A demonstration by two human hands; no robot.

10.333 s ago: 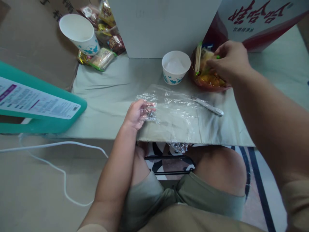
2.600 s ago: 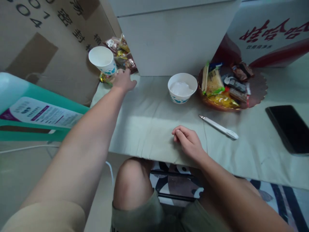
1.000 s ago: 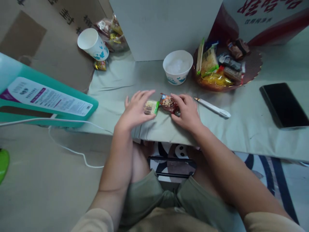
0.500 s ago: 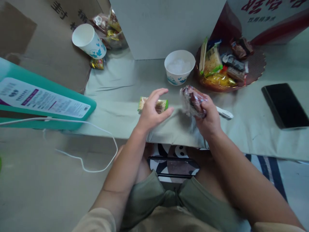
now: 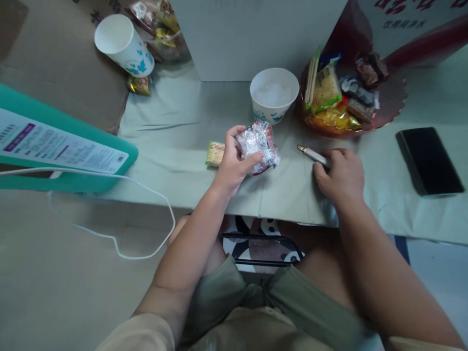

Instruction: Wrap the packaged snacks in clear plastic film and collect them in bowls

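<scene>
My left hand (image 5: 234, 163) is closed round a dark red-brown snack in crinkled clear plastic wrap (image 5: 258, 146), thumb in front, held just above the table. Partly behind that hand lies a cracker packet (image 5: 214, 154) with green edges. My right hand (image 5: 341, 175) rests low over the table, its thumb and fingers closed on a slim white utility knife (image 5: 312, 155) whose metal tip points up and left. Beyond the wrapped snack stands a white paper cup (image 5: 274, 105) with blue leaf prints, holding crumpled whitish material.
Right of the cup, an amber glass bowl (image 5: 389, 114) holds several wrapped snacks. A black phone (image 5: 429, 161) lies at the right. A tilted paper cup (image 5: 124, 46), a gold-wrapped sweet (image 5: 139, 85), a teal bottle (image 5: 122, 148) and a white cable (image 5: 161, 195) are at the left. Boxes stand behind.
The wrapped snack has passed from my right hand to my left. My right hand has moved right and taken hold of the utility knife that was lying on the table.
</scene>
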